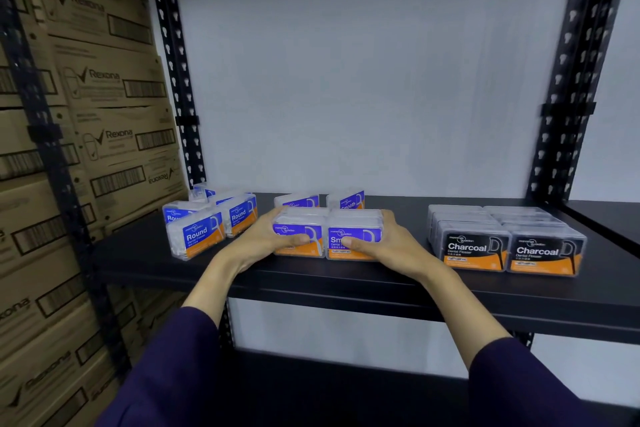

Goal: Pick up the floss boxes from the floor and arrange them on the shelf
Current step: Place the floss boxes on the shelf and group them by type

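Smooth boxes (pixel 327 236): we judge we are seating this pair mid-shelf, between Round and Charcoal.
Left hand (pixel 266 239): fingers wrap the left box.
Right hand (pixel 384 241): fingers wrap the right box.
Next: likely square the fronts, then let go.
Materials: clear hard plastic cases, glossy labels.
Shelf (pixel 346 282): matte black board.

Thumbs of the left hand (pixel 263 242) and right hand (pixel 388 246) hide part of the two near Smooth boxes' (pixel 327 236) labels. The far Smooth boxes (pixel 322 200) are half hidden. Left cartons (pixel 86 114) are blurred and cut off.
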Demonstrator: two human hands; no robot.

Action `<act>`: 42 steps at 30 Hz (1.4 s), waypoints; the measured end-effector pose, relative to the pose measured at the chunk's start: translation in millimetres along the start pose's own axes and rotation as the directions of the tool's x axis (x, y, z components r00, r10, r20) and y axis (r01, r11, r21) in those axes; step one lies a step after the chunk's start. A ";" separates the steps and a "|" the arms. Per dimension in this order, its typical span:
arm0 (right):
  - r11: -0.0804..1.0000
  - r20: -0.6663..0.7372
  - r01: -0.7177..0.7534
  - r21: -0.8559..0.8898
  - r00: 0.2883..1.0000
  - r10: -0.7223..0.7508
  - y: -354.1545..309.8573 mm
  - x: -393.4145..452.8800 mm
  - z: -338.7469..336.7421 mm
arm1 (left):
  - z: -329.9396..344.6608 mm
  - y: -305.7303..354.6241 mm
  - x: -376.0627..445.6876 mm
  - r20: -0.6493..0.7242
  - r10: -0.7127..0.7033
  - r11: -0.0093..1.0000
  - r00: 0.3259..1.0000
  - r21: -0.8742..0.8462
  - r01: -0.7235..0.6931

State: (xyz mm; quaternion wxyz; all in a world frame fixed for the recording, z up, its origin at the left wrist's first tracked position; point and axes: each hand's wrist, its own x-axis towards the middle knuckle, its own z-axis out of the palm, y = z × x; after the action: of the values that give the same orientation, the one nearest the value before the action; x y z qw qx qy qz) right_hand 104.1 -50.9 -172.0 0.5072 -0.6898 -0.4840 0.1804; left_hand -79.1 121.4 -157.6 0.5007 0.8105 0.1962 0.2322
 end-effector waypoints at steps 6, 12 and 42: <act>1.000 0.006 0.017 0.000 1.000 -0.017 -0.4 -0.5 -0.5 | 0.9 8.9 7.0 -0.299 0.050 0.998 0.953 -0.012 -0.056; 1.000 0.008 0.019 -0.004 1.000 -0.019 -2.0 0.5 -0.6 | 4.4 41.2 50.0 -0.243 0.185 0.926 0.952 0.367 -0.086; 0.999 0.020 0.034 0.000 0.999 -0.034 3.3 5.8 -1.7 | 13.0 54.8 108.5 0.087 0.049 0.882 0.995 0.463 -0.084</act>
State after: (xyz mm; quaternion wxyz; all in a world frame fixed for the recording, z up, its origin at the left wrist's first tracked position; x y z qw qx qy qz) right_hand 109.7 -46.9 -172.7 0.5054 -0.6795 -0.5010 0.1786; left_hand 21.5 148.7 -93.7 0.2897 0.9213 0.1997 0.1656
